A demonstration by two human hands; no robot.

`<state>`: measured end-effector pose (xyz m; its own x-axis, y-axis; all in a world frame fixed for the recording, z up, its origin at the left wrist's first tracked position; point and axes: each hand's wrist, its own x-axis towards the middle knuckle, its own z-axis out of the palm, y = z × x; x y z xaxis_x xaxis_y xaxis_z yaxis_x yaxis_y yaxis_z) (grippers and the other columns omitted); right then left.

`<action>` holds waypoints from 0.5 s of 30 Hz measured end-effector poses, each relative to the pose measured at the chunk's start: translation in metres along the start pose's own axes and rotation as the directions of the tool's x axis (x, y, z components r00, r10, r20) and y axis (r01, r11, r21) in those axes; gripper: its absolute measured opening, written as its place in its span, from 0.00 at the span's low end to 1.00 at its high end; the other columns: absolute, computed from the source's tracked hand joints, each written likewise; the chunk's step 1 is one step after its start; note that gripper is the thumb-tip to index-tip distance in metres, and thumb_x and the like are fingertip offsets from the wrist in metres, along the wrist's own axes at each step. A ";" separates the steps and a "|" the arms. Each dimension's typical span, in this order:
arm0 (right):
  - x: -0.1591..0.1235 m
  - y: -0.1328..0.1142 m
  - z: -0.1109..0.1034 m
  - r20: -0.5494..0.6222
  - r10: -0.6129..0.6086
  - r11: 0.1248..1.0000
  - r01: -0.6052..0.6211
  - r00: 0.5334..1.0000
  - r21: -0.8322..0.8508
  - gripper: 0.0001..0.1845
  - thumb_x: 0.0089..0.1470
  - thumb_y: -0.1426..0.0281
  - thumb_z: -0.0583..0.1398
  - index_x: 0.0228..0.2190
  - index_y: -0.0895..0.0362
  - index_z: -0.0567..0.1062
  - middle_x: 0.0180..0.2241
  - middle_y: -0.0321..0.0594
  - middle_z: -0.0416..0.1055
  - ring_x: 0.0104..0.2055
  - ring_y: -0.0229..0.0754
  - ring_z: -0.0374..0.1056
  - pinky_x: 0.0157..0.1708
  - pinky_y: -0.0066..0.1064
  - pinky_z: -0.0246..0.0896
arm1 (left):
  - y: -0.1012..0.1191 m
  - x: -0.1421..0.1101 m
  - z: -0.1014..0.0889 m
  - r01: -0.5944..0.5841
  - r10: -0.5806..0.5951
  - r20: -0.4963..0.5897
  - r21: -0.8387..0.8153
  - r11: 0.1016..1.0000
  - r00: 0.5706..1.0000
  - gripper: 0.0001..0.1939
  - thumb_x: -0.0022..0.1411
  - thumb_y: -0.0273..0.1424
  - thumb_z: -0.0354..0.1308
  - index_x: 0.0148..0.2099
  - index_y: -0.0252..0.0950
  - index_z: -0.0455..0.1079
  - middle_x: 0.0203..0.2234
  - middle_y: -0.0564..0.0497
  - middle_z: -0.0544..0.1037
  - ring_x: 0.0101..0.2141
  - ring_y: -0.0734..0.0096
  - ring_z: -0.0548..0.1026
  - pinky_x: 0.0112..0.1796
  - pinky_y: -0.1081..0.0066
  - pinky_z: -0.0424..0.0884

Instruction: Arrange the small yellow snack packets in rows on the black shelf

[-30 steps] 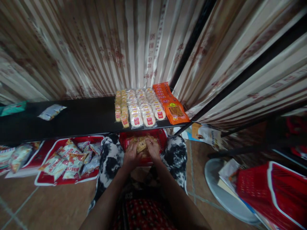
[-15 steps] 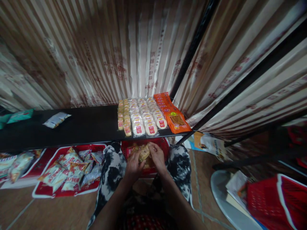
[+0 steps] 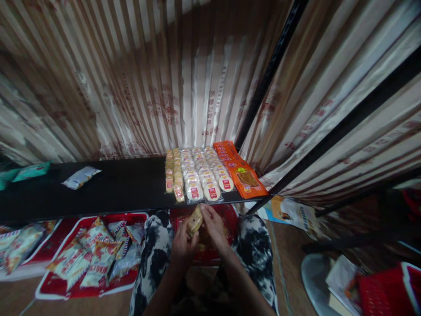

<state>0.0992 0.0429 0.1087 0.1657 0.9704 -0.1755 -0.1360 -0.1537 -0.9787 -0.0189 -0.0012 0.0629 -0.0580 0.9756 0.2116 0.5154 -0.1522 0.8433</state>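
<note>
Between my two hands is a small yellowish wrapped snack packet (image 3: 195,220), held up over a red basket (image 3: 233,218) between my knees. My left hand (image 3: 184,240) is closed around its lower left side. The fingers of my right hand (image 3: 213,223) pinch its upper right end. Just beyond, at the front of a black shelf (image 3: 131,188), stand rows of yellow wrapped snacks (image 3: 178,192) and round white wrapped crackers (image 3: 210,191). Orange snack bags (image 3: 248,177) lie to their right.
A red basket of chip-like bags (image 3: 98,250) stands on the floor at left. One pale packet (image 3: 80,177) and teal packets (image 3: 31,171) lie on the shelf. A black post (image 3: 272,66) rises at right. Another red basket (image 3: 378,287) and a grey basin (image 3: 314,281) are lower right.
My hands have lifted the packet a little closer to the shelf edge, and it is now tilted more upright. The camera view has shifted, so the shelf sits lower in the picture.
</note>
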 end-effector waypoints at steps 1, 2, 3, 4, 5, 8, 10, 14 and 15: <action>0.000 -0.001 0.002 0.018 -0.003 1.000 0.003 1.000 -0.011 0.24 0.43 0.50 0.59 0.34 0.56 0.73 0.28 0.39 0.73 0.28 0.41 0.68 0.21 0.26 0.59 | 0.001 0.000 0.000 0.033 -0.033 -0.019 -0.027 0.999 0.999 0.22 0.56 0.34 0.51 0.53 0.36 0.62 0.45 0.42 0.73 0.34 0.66 0.74 0.35 0.68 0.71; -0.001 -0.002 0.003 0.033 -0.006 1.000 0.007 0.999 -0.022 0.23 0.45 0.50 0.58 0.35 0.56 0.74 0.29 0.39 0.73 0.29 0.41 0.68 0.21 0.26 0.59 | 0.003 0.000 -0.001 0.058 -0.061 -0.041 -0.051 0.997 0.997 0.22 0.55 0.35 0.52 0.53 0.37 0.63 0.44 0.43 0.73 0.33 0.67 0.74 0.35 0.68 0.71; -0.001 -0.002 0.005 0.044 -0.010 0.999 0.012 0.999 -0.031 0.23 0.45 0.50 0.58 0.35 0.56 0.74 0.30 0.39 0.73 0.29 0.40 0.68 0.22 0.26 0.59 | 0.005 0.000 -0.001 0.077 -0.082 -0.063 -0.071 0.994 0.995 0.22 0.55 0.35 0.52 0.52 0.37 0.63 0.43 0.43 0.74 0.33 0.67 0.74 0.35 0.68 0.70; -0.001 -0.003 0.006 0.050 -0.015 0.999 0.017 0.999 -0.036 0.23 0.46 0.50 0.57 0.35 0.56 0.74 0.30 0.39 0.73 0.29 0.40 0.67 0.22 0.26 0.59 | 0.008 0.000 -0.002 0.092 -0.100 -0.082 -0.089 0.992 0.992 0.21 0.54 0.36 0.53 0.51 0.37 0.64 0.42 0.44 0.74 0.33 0.66 0.74 0.35 0.68 0.70; -0.002 -0.003 0.007 0.054 -0.021 0.999 0.023 0.998 -0.036 0.23 0.46 0.50 0.57 0.35 0.56 0.75 0.30 0.39 0.73 0.28 0.39 0.67 0.22 0.25 0.59 | 0.010 -0.001 -0.003 0.113 -0.124 -0.106 -0.104 0.988 0.987 0.21 0.53 0.36 0.53 0.51 0.38 0.65 0.40 0.45 0.74 0.33 0.66 0.73 0.35 0.68 0.70; -0.003 -0.003 0.011 0.062 -0.033 0.999 0.034 0.998 -0.028 0.24 0.46 0.50 0.57 0.35 0.56 0.75 0.28 0.38 0.72 0.26 0.38 0.65 0.22 0.25 0.59 | 0.016 -0.002 -0.005 0.186 -0.207 -0.135 -0.149 0.971 0.969 0.21 0.53 0.37 0.53 0.49 0.38 0.66 0.35 0.47 0.75 0.27 0.70 0.71 0.31 0.69 0.68; -0.003 -0.003 0.012 0.070 -0.027 0.999 0.029 0.997 -0.029 0.24 0.46 0.49 0.56 0.34 0.56 0.76 0.25 0.37 0.71 0.25 0.37 0.65 0.22 0.26 0.59 | 0.018 -0.002 -0.006 0.202 -0.223 -0.125 -0.166 0.965 0.967 0.20 0.54 0.38 0.53 0.48 0.37 0.66 0.33 0.48 0.75 0.25 0.71 0.70 0.30 0.70 0.68; -0.004 -0.003 0.012 0.078 -0.037 0.998 0.041 0.996 -0.044 0.25 0.45 0.48 0.56 0.31 0.56 0.76 0.22 0.36 0.69 0.24 0.37 0.63 0.23 0.26 0.59 | 0.019 -0.004 -0.005 0.199 -0.224 -0.111 -0.200 0.959 0.968 0.20 0.54 0.38 0.52 0.49 0.37 0.65 0.35 0.47 0.75 0.27 0.70 0.72 0.31 0.70 0.68; -0.004 -0.002 0.011 0.074 -0.040 0.998 0.044 0.996 -0.047 0.24 0.45 0.48 0.56 0.31 0.56 0.76 0.22 0.36 0.69 0.24 0.37 0.63 0.23 0.26 0.59 | 0.019 -0.004 -0.005 0.204 -0.230 -0.108 -0.206 0.957 0.967 0.20 0.54 0.38 0.52 0.49 0.37 0.65 0.35 0.47 0.76 0.27 0.70 0.72 0.30 0.70 0.68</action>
<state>0.0876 0.0411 0.1130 0.0980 0.9870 -0.1273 -0.0825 -0.1195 -0.9894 -0.0128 -0.0092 0.0805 -0.2668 0.9616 0.0643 0.3049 0.0209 0.9522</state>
